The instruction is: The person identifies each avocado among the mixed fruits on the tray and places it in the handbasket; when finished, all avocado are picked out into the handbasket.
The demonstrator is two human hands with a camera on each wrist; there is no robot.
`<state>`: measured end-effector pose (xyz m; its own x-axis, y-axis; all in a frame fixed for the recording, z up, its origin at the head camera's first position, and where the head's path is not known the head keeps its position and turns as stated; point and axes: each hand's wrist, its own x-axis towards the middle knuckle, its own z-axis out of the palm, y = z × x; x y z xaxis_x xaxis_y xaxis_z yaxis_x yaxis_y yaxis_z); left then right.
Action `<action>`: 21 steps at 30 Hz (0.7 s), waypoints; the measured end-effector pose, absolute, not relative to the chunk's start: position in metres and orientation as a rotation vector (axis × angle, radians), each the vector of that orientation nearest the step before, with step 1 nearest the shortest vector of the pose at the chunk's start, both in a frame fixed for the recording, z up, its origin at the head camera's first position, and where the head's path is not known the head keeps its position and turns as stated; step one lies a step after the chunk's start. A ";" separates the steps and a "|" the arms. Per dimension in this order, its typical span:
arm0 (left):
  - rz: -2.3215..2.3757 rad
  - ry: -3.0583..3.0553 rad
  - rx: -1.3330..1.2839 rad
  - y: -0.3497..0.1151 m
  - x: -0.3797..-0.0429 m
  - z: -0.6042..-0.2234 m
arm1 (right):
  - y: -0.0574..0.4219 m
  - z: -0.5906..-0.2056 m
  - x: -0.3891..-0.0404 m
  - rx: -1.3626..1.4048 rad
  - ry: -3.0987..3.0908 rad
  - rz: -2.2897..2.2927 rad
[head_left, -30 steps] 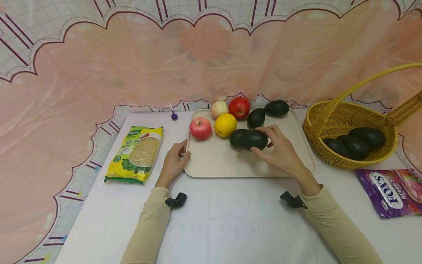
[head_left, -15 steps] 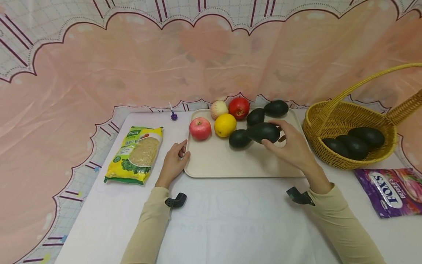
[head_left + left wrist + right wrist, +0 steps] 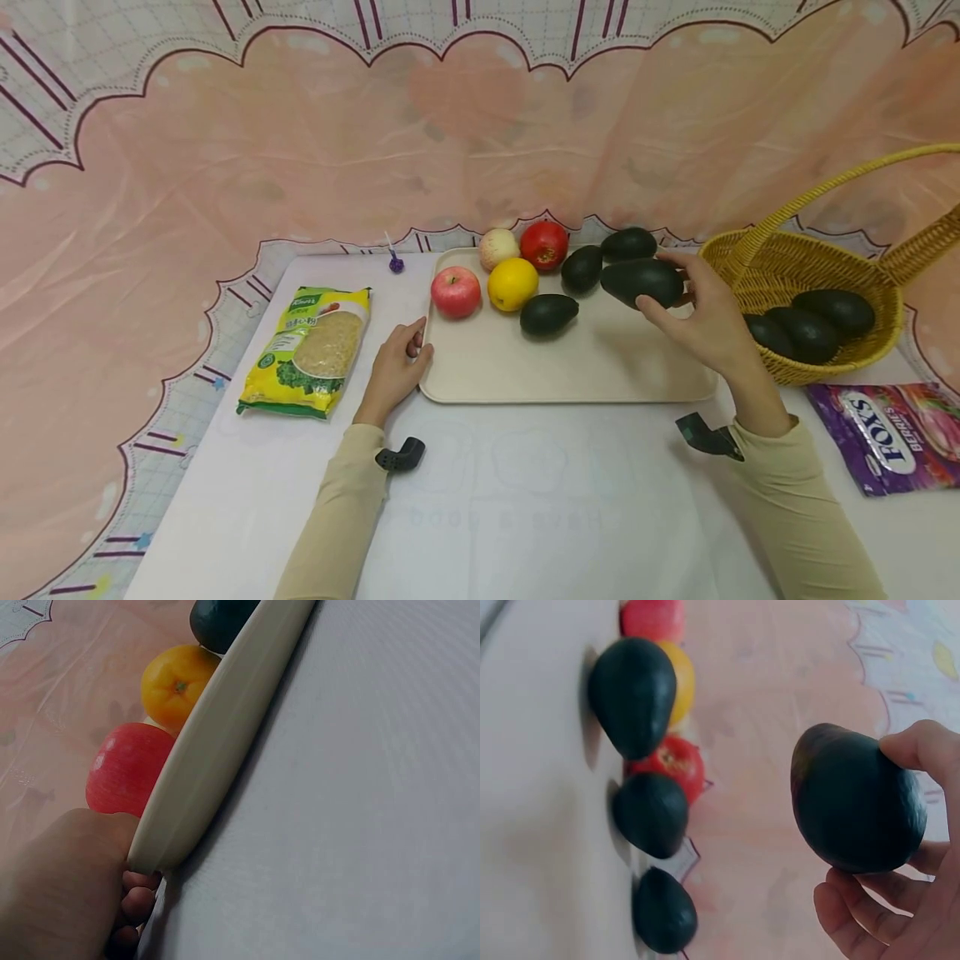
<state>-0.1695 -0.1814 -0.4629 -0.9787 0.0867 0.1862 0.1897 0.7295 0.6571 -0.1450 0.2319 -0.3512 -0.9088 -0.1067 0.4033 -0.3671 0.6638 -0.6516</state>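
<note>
My right hand [image 3: 708, 321] holds a dark green avocado [image 3: 642, 283] between thumb and fingers, raised above the right part of a cream tray [image 3: 480, 375]. In the right wrist view the held avocado [image 3: 859, 802] is well apart from those on the tray. My left hand [image 3: 396, 367] grips the tray's left edge; the left wrist view has the thumb side at the rim and curled fingers [image 3: 139, 904] below it. On the tray lie more avocados, one in the middle [image 3: 549, 316], one behind it [image 3: 582, 269] and one at the back [image 3: 629, 244].
Also on the tray are a red apple [image 3: 456, 292], an orange [image 3: 513, 284], a pomegranate [image 3: 544, 245] and a pale round fruit [image 3: 498, 248]. A wicker basket [image 3: 780, 371] with avocados stands right, by a purple Fox's bag [image 3: 885, 437]. Left are a Knorr bag [image 3: 307, 352] and lollipop [image 3: 396, 264].
My right hand has lifted the avocado from beside the middle one and carried it rightward toward the basket. The left hand has stayed at the tray edge.
</note>
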 end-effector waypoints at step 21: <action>-1.078 -2.799 -0.215 -0.182 -0.170 -0.463 | 0.276 -0.332 -0.138 0.159 -2.437 1.134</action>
<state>-0.1704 -0.1816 -0.4634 -0.9808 0.0843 0.1760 0.1806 0.7339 0.6548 -0.1382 0.2759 -0.3318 -0.8945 0.0810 0.4397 -0.2842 0.6561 -0.6991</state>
